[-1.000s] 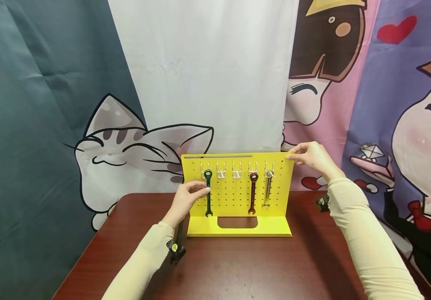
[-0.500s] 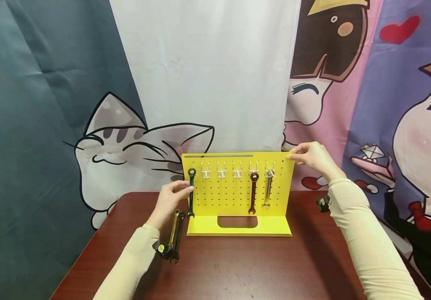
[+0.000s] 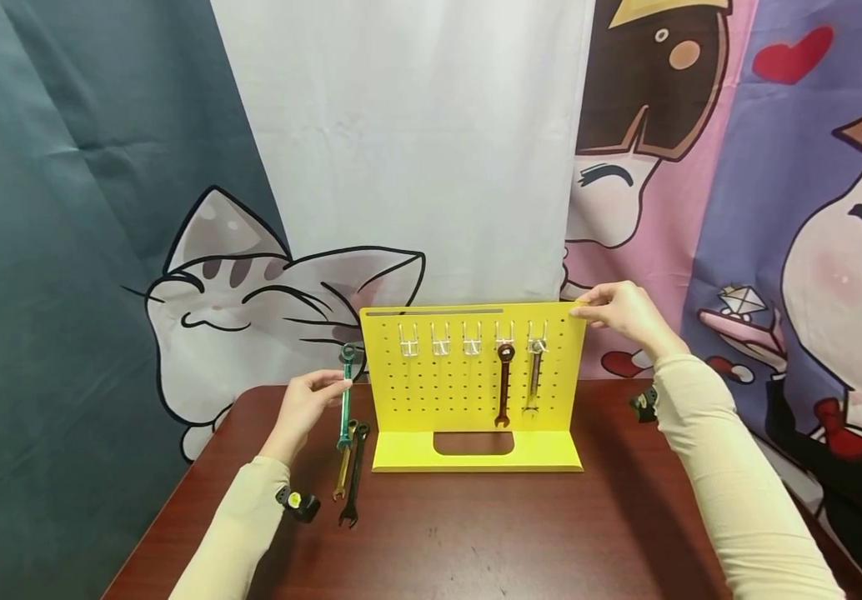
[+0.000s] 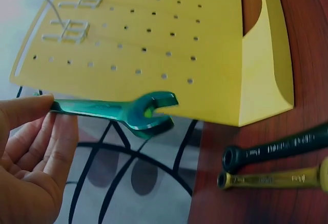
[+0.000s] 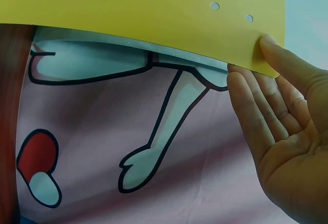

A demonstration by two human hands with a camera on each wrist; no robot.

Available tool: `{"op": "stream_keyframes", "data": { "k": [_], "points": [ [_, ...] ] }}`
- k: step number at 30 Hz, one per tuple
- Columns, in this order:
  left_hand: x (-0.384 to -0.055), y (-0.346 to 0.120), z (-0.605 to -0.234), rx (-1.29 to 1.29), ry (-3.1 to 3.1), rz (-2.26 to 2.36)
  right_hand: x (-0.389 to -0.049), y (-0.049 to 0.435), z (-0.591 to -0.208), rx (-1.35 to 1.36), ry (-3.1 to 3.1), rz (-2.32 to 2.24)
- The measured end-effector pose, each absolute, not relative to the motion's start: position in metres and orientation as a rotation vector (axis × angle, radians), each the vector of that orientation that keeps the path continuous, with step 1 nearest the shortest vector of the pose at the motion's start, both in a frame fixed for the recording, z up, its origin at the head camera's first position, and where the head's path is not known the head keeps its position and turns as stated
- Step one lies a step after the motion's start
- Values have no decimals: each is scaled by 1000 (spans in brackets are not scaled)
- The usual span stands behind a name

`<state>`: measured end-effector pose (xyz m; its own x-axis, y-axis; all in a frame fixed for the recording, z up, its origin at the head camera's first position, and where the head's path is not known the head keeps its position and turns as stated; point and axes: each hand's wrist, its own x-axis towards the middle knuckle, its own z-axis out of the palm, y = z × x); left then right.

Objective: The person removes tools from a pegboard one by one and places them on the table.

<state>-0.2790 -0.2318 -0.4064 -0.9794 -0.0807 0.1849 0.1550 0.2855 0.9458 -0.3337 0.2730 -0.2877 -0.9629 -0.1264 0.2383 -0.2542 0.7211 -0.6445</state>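
Observation:
My left hand [image 3: 307,406] pinches a green combination wrench [image 3: 346,396] by its shaft, left of the yellow pegboard [image 3: 446,450]. In the left wrist view, the open-end jaw of that green wrench [image 4: 148,114] points away from my fingers. My right hand [image 3: 621,315] pinches the board's upper right corner, thumb on the front and fingers behind, as the right wrist view shows. On the board hang a dark red wrench [image 3: 504,387] and a silver wrench [image 3: 535,379]. Three wire hooks left of them bear nothing, among them the leftmost hook [image 3: 409,346].
On the brown table [image 3: 461,533], left of the board, lie a black wrench [image 3: 353,479] and a gold wrench [image 3: 343,475] side by side, below the held one. A cartoon-printed cloth [image 3: 416,150] hangs close behind the table.
My left hand has drawn the green wrench leftward from in front of the leftmost hook to beyond the board's left edge. My right hand stays on the corner.

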Motion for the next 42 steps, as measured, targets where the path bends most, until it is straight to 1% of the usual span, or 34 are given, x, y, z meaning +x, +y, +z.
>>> {"op": "stream_keyframes", "data": {
  "k": [15,29,42],
  "points": [
    [-278,-259,-431,114,-2469,-1669,-336,273,-289,310,-2740,1080],
    [-282,-267,-460,177,-2553,-1607,-337,274,-290,310,-2738,1098],
    [-279,-271,-476,185,-2616,-1609,-338,273,-290,324,-2731,1082]
  ]
}}
